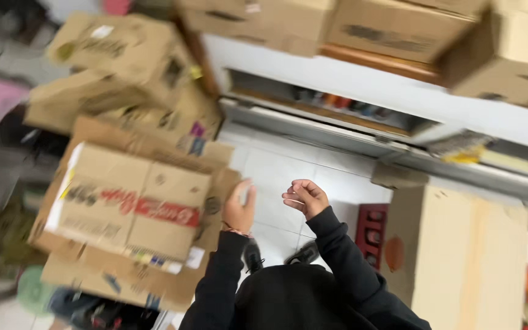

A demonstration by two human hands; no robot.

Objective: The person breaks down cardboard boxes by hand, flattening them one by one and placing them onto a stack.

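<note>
above a white tiled floor [288, 168], two hands are raised: left hand [239, 208] gripping one small pale object [245, 194], right hand [305, 197] curled closed, empty. at nine o'clock, one printed cardboard box [129, 205] tops a blurred stack; at three o'clock stands one plain box [459, 256].

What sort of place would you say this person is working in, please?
Probably a shop's stockroom or aisle: stacked cardboard boxes on the left, a low white shelf holding small goods, more boxes on top, and a tiled floor.

Brown cardboard boxes [131, 201] stacked left, more boxes [398, 27] on the shelf, tall carton [459, 256] right.
</note>
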